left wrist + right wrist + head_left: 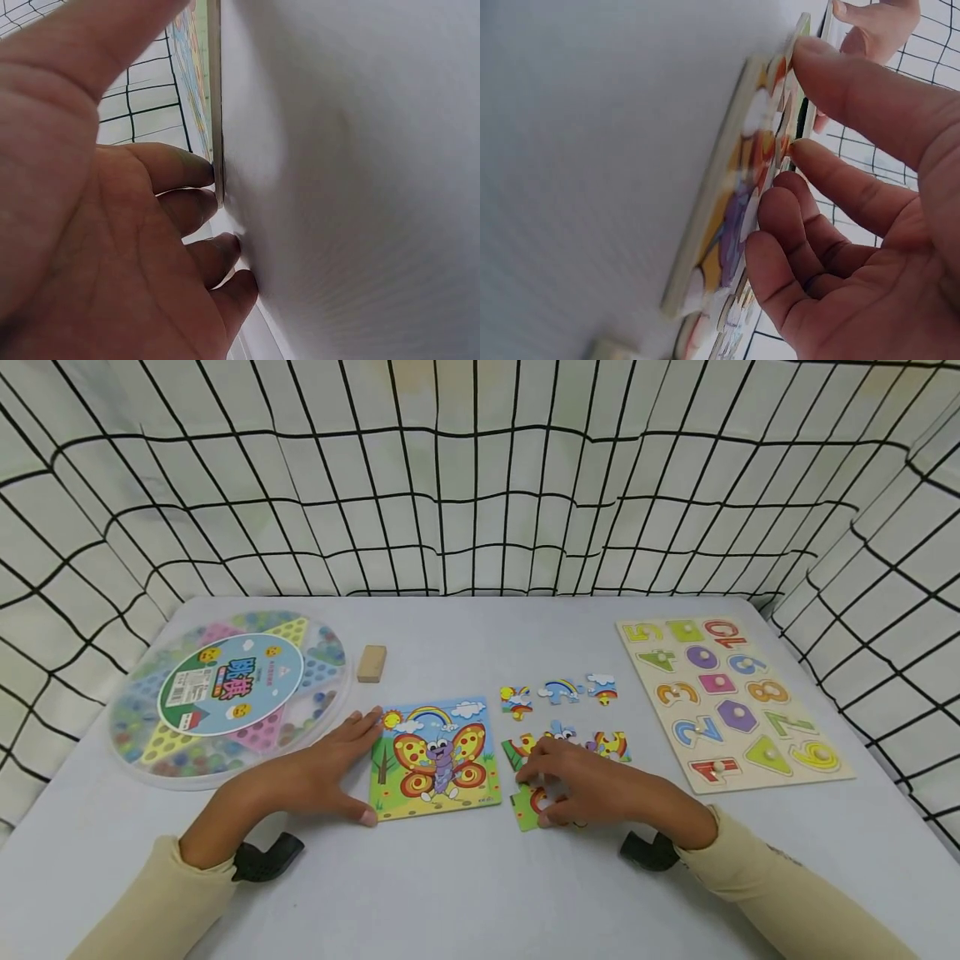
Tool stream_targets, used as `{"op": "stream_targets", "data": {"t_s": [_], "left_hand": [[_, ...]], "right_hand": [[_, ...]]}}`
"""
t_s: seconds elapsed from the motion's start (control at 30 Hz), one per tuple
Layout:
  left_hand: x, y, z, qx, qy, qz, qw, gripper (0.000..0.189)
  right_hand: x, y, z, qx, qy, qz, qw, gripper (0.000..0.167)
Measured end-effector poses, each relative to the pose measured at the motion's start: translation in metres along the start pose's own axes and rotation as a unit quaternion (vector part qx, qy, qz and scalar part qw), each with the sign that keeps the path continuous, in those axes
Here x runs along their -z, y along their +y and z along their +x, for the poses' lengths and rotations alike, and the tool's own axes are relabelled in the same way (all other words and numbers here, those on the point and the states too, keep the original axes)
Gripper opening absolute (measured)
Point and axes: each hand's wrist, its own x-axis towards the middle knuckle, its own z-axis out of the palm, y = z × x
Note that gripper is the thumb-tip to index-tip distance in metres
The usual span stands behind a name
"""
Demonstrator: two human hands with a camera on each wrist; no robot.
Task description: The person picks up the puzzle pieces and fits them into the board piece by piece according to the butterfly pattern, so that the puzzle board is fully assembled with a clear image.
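A square butterfly picture board (459,739) lies flat on the white table. My left hand (318,772) spans its left edge, with the thumb at the near corner and the fingertips at the far corner. In the left wrist view the fingers (180,169) touch the board's side. To the board's right, my right hand (600,783) is over loose jigsaw pieces. Its thumb and index finger pinch a green-and-red jigsaw piece (525,808) in the nearest row, while the other fingers curl. Part of that row is hidden under the hand; a purple-and-yellow piece (731,225) shows in the right wrist view.
Farther back are a rainbow jigsaw piece (561,691) and others. A number-and-shape board (678,752) lies right. Round marble game box (330,727) sits left, near a small wooden block (372,664). Black netting (472,502) encloses the table (435,893).
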Motion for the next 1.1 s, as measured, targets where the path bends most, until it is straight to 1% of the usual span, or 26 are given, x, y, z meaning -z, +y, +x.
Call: {"op": "stream_targets", "data": {"t_s": [0.2,0.33,0.47,0.57,0.7,0.83,0.97,1.1], "left_hand": [[0.001,0.002,-0.002,0.000,0.001,-0.005,1.0000,0.117],[0.001,0.003,-0.001,0.000,0.000,-0.005,1.0000,0.116],[0.001,0.003,-0.001,0.001,-0.002,-0.004,1.0000,0.117],[0.001,0.001,-0.001,0.003,-0.004,-0.002,1.0000,0.117],[0.001,0.001,-0.001,0.006,-0.004,0.002,1.0000,0.118],[0.002,0.003,-0.001,0.006,-0.003,-0.003,1.0000,0.118],[0.002,0.004,-0.002,0.003,-0.003,-0.015,0.9999,0.117],[0.001,0.002,-0.001,0.004,-0.002,-0.016,0.9999,0.118]], "right_hand": [[0.001,0.000,0.002,-0.007,0.003,0.051,0.9987,0.029],[0.001,0.002,0.003,-0.003,0.005,0.079,0.9968,0.022],[0.001,0.006,0.004,0.023,0.018,0.110,0.9934,0.016],[0.001,0.008,0.007,0.048,0.024,0.138,0.9890,0.013],[0.003,0.010,0.009,0.068,0.015,0.183,0.9806,0.011],[0.005,0.008,0.014,0.070,0.012,0.208,0.9755,0.014],[0.004,0.001,0.021,0.064,0.015,0.220,0.9733,0.016],[0.004,-0.007,0.030,0.059,0.019,0.233,0.9705,0.015]]}}
